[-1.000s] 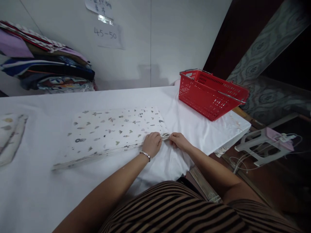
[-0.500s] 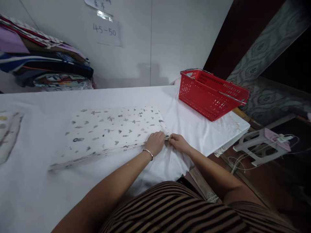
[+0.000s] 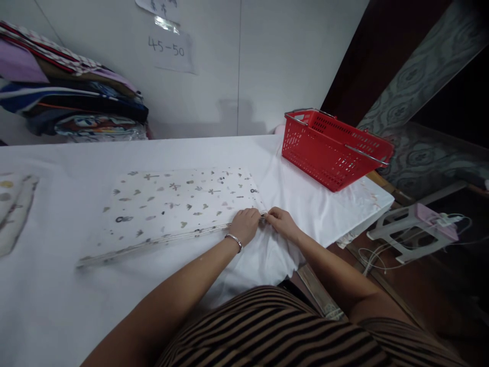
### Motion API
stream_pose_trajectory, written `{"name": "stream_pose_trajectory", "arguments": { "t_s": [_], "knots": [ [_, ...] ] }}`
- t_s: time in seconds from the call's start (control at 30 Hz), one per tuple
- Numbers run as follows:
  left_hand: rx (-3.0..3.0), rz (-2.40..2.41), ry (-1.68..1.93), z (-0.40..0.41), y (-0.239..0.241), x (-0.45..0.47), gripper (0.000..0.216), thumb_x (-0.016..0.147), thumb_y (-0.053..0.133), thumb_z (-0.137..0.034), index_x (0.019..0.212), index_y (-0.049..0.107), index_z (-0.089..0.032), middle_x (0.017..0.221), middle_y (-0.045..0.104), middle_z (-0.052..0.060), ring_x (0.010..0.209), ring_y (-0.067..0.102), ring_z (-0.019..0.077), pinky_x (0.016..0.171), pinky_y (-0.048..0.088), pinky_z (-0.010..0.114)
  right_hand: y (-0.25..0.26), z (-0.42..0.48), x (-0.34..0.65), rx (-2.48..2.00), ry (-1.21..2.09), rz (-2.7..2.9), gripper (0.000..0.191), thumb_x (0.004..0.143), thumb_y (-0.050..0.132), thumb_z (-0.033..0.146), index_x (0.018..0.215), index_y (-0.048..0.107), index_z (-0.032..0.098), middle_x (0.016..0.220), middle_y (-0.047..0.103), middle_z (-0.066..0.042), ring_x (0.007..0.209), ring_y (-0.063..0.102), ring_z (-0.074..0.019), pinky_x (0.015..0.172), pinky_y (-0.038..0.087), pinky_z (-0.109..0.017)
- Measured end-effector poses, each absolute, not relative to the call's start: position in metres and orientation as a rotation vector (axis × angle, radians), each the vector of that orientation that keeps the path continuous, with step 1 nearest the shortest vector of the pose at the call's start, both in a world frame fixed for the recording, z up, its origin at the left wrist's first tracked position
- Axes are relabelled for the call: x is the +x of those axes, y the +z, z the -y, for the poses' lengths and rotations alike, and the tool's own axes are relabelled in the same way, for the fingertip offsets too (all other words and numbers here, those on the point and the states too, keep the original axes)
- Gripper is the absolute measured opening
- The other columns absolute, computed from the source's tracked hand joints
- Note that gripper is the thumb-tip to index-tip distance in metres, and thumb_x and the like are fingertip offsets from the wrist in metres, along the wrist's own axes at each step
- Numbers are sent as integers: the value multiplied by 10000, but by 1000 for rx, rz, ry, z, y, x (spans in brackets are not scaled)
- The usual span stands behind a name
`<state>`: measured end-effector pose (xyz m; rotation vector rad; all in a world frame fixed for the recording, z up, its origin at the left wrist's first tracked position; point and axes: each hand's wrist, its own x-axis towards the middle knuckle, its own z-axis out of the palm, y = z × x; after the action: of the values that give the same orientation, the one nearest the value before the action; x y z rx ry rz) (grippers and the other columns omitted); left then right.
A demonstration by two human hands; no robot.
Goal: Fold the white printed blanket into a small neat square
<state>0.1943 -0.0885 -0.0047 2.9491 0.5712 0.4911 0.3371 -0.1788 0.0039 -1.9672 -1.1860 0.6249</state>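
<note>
A folded white cloth (image 3: 179, 204) with a small grey and brown print lies flat on the white-covered table (image 3: 49, 295), its layered edges facing me. My left hand (image 3: 245, 225), with a silver bracelet at the wrist, is closed on the cloth's near right corner. Just to its right, my right hand (image 3: 281, 223) pinches the layers at that same corner. Fingertips of the two hands almost meet there. The exact grip beneath the fingers is hidden.
A red plastic basket (image 3: 328, 148) with metal handles stands at the table's right end. Folded fabrics (image 3: 76, 97) are stacked at the back left. Another printed cloth (image 3: 15, 211) lies at the left edge. A plastic stool (image 3: 416, 224) with cables stands on the floor at right.
My right fingers have closed in slightly on the cloth's corner, and the looped edge there now looks flatter. The left hand and the rest of the cloth have hardly moved.
</note>
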Motion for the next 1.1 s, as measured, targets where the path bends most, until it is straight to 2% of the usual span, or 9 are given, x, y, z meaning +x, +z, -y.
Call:
{"name": "stream_pose_trajectory", "arguments": {
  "t_s": [0.23,0.3,0.43,0.6,0.83,1.1],
  "knots": [
    [2948,-596,472,90,-5,195,134,876,411,-149,911,540,-159,949,594,63,900,524,196,761,392,340,11,175,337,-2080,490,1334,186,765,500,356,725,579,192,638,590,20,583,507,-117,551,362,-226],
    [2950,-601,473,91,-5,194,140,882,406,-159,919,541,-157,953,592,64,902,522,194,767,387,341,13,176,337,-2084,455,1368,179,766,507,346,822,591,198,679,611,15,592,525,-120,561,371,-227],
    [2957,-603,477,92,-6,195,159,893,393,-176,948,541,-154,934,588,65,898,519,195,751,380,342,11,177,339,-2041,466,1422,283,758,507,297,1019,577,212,734,631,13,557,527,-111,563,385,-227],
    [2988,-590,489,93,-8,195,159,889,398,-171,956,543,-157,939,582,62,904,513,197,736,374,341,4,175,343,-2015,502,1428,237,738,481,268,911,628,199,694,616,13,562,511,-117,556,383,-230],
    [3038,-645,471,89,-8,174,162,880,417,-157,941,566,-168,1015,579,68,930,507,200,767,376,352,-1,173,346,-2036,479,1343,234,714,473,288,854,634,191,612,566,25,558,489,-130,532,357,-237],
    [3012,-793,458,79,-2,133,157,854,450,-132,866,598,-181,1077,593,64,960,511,206,807,381,363,5,170,344,-2037,544,1297,236,691,450,244,841,626,194,615,583,28,567,503,-130,531,353,-233]
  ]
}}
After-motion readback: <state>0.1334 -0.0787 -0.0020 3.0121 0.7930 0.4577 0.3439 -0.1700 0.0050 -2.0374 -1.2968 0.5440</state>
